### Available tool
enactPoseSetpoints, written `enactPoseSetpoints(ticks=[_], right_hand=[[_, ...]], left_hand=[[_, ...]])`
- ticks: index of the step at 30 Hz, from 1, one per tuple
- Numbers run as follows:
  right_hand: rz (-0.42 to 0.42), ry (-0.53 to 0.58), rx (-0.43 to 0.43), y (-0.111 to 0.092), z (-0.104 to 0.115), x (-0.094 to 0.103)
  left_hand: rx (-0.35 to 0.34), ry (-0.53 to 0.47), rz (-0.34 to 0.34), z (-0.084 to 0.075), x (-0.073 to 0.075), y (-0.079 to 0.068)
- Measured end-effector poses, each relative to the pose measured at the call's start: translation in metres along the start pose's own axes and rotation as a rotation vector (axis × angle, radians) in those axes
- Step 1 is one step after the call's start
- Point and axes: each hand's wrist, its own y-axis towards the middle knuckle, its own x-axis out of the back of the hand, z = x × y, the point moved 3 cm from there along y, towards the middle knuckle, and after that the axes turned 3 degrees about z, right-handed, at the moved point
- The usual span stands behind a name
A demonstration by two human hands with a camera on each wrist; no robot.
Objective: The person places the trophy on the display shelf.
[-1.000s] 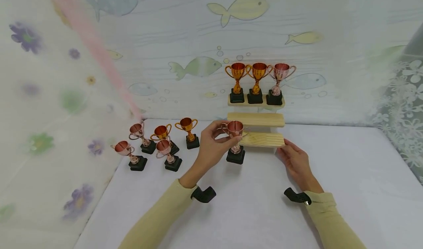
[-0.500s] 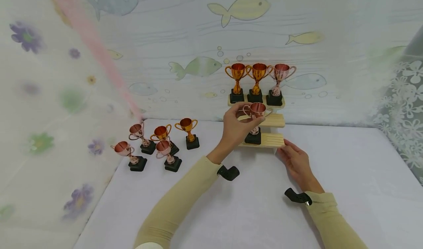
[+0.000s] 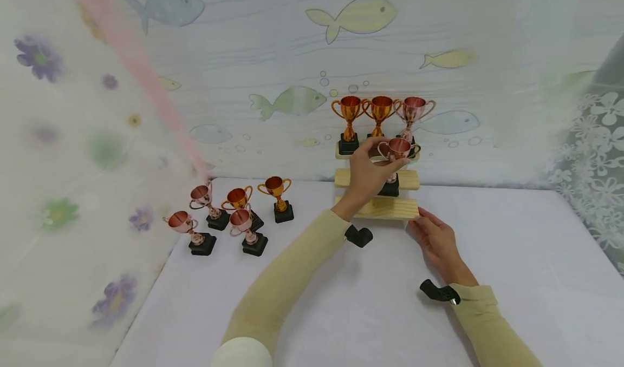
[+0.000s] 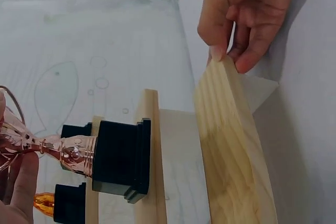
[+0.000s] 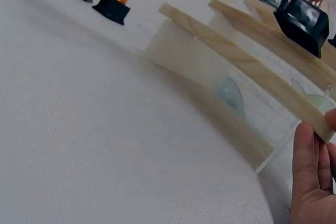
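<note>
My left hand (image 3: 366, 173) grips a rose-gold trophy cup (image 3: 398, 148) by its upper part, fingers around the bowl. The trophy's black base (image 4: 119, 156) is upright close over the middle shelf (image 3: 410, 179) of a three-tier wooden stand, toward the right end. In the left wrist view that base overlaps the middle board. At the stand's right side, my right hand (image 3: 436, 242) pinches the end of the bottom shelf (image 3: 390, 209) between thumb and fingers. On the top shelf stand two gold trophies (image 3: 349, 119) and one rose-gold trophy (image 3: 413, 110), their lower parts partly hidden by the left hand and held trophy.
Several more trophies stand at the left of the white-covered table (image 3: 507, 259): rose-gold ones (image 3: 251, 237) and gold ones, with one gold trophy (image 3: 277, 196) nearest the stand. Behind them hangs a fish-patterned curtain (image 3: 292, 42). Clear side panels (image 5: 184, 59) support the shelves.
My left hand has carried the rose-gold trophy up and to the right, from in front of the bottom shelf to the middle shelf. My right hand keeps its place on the stand.
</note>
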Motion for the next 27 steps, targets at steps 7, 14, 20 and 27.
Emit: enactPoseSetpoints(ticks=[7, 14, 20, 27], right_hand=[[-0.007, -0.022, -0.007, -0.002, 0.000, 0.000], [0.001, -0.001, -0.017, -0.002, 0.000, 0.001], [0.007, -0.009, -0.010, -0.002, 0.000, 0.000], [0.013, 0.010, -0.027, -0.003, 0.000, -0.001]], left_hand=[[-0.014, 0.000, -0.031, 0.009, -0.013, 0.011], [0.009, 0.039, -0.051, 0.014, -0.026, 0.018], [0.047, 0.009, -0.050, 0.014, -0.033, 0.022], [0.107, -0.016, -0.049, 0.016, -0.036, 0.022]])
